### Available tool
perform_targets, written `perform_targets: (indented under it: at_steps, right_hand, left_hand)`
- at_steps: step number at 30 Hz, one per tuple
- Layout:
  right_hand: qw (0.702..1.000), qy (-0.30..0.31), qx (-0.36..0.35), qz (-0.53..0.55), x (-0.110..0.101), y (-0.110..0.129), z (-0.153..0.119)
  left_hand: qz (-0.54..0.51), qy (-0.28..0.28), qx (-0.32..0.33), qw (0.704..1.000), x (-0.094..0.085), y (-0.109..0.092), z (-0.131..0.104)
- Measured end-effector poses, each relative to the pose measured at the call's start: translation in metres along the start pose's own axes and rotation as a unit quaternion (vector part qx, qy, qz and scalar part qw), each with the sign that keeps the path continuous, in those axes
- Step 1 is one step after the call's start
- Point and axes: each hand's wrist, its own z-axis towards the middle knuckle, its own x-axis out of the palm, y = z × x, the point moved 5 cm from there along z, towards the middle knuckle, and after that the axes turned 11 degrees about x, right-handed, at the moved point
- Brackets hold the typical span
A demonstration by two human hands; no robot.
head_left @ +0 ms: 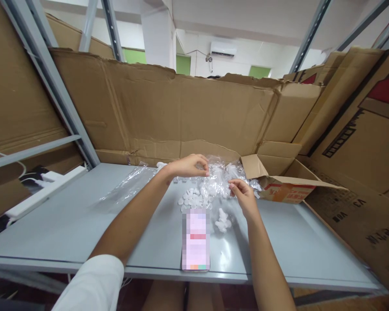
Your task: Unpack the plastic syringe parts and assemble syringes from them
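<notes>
A clear plastic bag [216,183] with small white pieces showing through it lies between my hands. My left hand [192,165] is closed in a pinch at the bag's left upper edge. On the other side, my right hand [243,193] pinches the bag's right edge between thumb and fingers. Loose round white plastic pieces [192,199] are heaped just below my left hand. Nearer the front, a small clump of white pieces [223,221] sits apart, below and left of my right hand.
A phone [196,239] with a blurred screen lies at the front of the grey table [149,242]. Flat clear plastic [129,185] is at left. An open cardboard box [285,181] stands at right. Cardboard [197,108] walls the back; a white power strip [48,190] runs along the left.
</notes>
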Motion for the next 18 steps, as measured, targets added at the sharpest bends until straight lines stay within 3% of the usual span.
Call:
perform_targets:
  at_steps: [3, 7, 10, 14, 16, 18]
  right_hand:
    - [0.999, 0.027, 0.019, 0.006, 0.003, -0.001, -0.001]
    - [0.997, 0.055, 0.050, 0.017, 0.003, -0.005, -0.002]
    - [0.994, 0.035, 0.072, 0.079, -0.005, -0.009, 0.001]
    - [0.973, 0.006, 0.120, 0.196, -0.016, -0.013, 0.006]
    - [0.954, 0.036, 0.150, 0.257, -0.013, -0.012, 0.005]
    - [0.929, 0.104, 0.167, 0.312, -0.002, -0.008, 0.001]
  left_hand:
    - [-0.048, 0.005, 0.002, 0.999, -0.007, -0.012, -0.002]
    - [-0.124, -0.061, 0.004, 0.990, -0.017, -0.022, -0.006]
    - [-0.185, -0.167, -0.011, 0.968, -0.029, -0.018, -0.011]
    - [-0.258, -0.325, -0.038, 0.909, -0.043, -0.001, -0.020]
    - [-0.277, -0.394, -0.038, 0.876, -0.046, 0.006, -0.025]
    - [-0.294, -0.438, -0.023, 0.849, -0.045, 0.011, -0.028]
